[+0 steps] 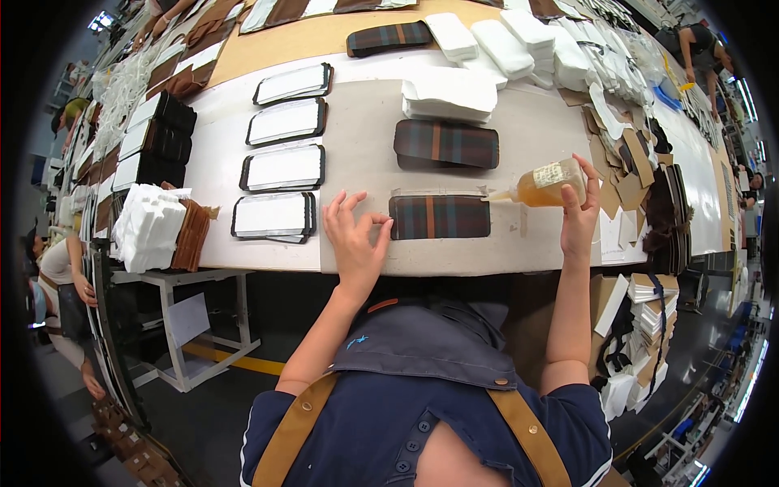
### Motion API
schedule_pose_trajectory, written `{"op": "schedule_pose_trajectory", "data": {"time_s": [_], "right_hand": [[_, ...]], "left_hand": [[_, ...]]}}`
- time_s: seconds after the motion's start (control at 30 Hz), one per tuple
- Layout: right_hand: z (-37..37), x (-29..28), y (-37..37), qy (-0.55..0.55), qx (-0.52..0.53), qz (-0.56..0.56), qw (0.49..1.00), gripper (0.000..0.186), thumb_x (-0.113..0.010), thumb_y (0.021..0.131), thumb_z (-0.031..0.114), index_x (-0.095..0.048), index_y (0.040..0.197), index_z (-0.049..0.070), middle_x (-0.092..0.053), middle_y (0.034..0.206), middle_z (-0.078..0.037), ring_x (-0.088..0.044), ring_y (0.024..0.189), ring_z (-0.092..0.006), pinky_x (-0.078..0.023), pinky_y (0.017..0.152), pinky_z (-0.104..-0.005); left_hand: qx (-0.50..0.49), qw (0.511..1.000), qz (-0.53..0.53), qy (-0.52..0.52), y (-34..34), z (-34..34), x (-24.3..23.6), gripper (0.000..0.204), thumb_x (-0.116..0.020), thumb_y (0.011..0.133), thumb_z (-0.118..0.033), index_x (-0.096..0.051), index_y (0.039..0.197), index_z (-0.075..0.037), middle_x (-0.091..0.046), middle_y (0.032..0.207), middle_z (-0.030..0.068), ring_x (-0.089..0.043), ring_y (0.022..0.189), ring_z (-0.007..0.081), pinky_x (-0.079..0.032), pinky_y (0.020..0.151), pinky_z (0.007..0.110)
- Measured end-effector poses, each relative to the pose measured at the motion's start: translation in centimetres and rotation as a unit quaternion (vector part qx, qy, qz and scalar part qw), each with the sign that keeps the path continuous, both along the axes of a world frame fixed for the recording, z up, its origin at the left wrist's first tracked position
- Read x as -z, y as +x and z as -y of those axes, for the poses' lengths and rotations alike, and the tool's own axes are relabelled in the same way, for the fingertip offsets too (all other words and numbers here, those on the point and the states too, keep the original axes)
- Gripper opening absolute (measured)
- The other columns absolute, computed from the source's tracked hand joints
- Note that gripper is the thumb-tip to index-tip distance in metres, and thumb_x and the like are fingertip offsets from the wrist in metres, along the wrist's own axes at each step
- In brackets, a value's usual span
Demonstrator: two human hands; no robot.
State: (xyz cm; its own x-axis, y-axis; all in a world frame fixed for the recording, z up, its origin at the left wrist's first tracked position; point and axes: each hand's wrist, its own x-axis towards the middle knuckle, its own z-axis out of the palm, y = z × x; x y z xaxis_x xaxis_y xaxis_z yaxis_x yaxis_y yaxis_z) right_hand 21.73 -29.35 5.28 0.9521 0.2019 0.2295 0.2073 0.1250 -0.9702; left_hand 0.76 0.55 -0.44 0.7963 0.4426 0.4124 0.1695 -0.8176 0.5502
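Observation:
A dark plaid fabric panel (458,217) with an orange stripe lies flat near the table's front edge. At its left edge my left hand (355,242) brings thumb and forefinger together against the border, while the other fingers stand spread. In my right hand (578,203) is a squeeze bottle (545,185) of amber liquid, tipped sideways. Its pointed nozzle reaches the panel's upper right corner. Just beyond lies a thicker stack of plaid panels (471,146), with a pile of white padding sheets (448,97) behind it.
Several white, dark-edged panels (280,169) form a column left of my hand. Black-edged stacks (154,142) and white and brown bundles (150,227) stand at the left. Cardboard scraps (621,162) crowd the right. Other people work around the table's far sides.

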Motion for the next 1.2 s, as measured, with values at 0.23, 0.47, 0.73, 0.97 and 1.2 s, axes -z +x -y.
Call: {"op": "schedule_pose_trajectory", "data": {"time_s": [0.23, 0.47, 0.73, 0.97, 1.2], "right_hand": [[0.9, 0.2, -0.1, -0.038, -0.020, -0.001, 0.999, 0.064, -0.086, 0.090, 0.034, -0.061, 0.143, 0.010, -0.064, 0.126, -0.002, -0.061, 0.115, -0.0123, -0.048, 0.103, -0.0297], [1.8, 0.3, -2.0, -0.059, 0.001, 0.012, 0.998, 0.063, -0.084, 0.091, 0.033, -0.061, 0.143, 0.008, -0.063, 0.129, -0.002, -0.060, 0.119, -0.0132, -0.048, 0.105, -0.0307], [4.8, 2.3, -6.6, 0.104, 0.098, -0.134, 0.981, 0.072, -0.080, 0.094, 0.034, -0.046, 0.148, 0.002, -0.058, 0.136, -0.008, -0.057, 0.126, -0.0180, -0.046, 0.109, -0.0354], [3.4, 3.9, -13.0, 0.010, 0.224, 0.042, 0.974, 0.077, -0.080, 0.092, 0.047, -0.043, 0.142, 0.001, -0.058, 0.131, -0.013, -0.057, 0.125, -0.0218, -0.045, 0.110, -0.0382], [1.8, 4.4, -15.3, -0.060, 0.238, 0.119, 0.962, 0.080, -0.077, 0.093, 0.057, -0.041, 0.137, 0.002, -0.058, 0.131, -0.016, -0.058, 0.123, -0.0259, -0.047, 0.109, -0.0415]], "left_hand": [[0.005, 1.000, -0.001, 0.003, 0.0, -0.1, 0.1, 0.013, -0.081, 0.087, -0.013, -0.069, 0.086, -0.009, -0.057, 0.141, 0.0115, -0.036, 0.145, 0.0394, -0.025, 0.120, 0.057], [0.006, 1.000, 0.000, 0.003, 0.1, 0.0, -0.2, 0.012, -0.081, 0.086, -0.011, -0.069, 0.086, -0.009, -0.057, 0.141, 0.0118, -0.037, 0.144, 0.0396, -0.026, 0.120, 0.056], [0.010, 1.000, -0.004, 0.003, 0.0, 0.0, 0.0, 0.011, -0.080, 0.087, -0.011, -0.069, 0.087, -0.009, -0.056, 0.142, 0.0118, -0.036, 0.145, 0.0391, -0.025, 0.120, 0.056], [0.013, 1.000, -0.004, -0.002, 0.0, -0.1, 0.1, 0.010, -0.079, 0.088, -0.011, -0.069, 0.087, -0.009, -0.057, 0.142, 0.0110, -0.036, 0.146, 0.0387, -0.025, 0.121, 0.055], [0.021, 1.000, -0.001, -0.010, 0.0, -0.2, 0.3, 0.011, -0.079, 0.089, -0.013, -0.068, 0.088, -0.009, -0.054, 0.141, 0.0113, -0.036, 0.146, 0.0399, -0.021, 0.123, 0.062]]}}
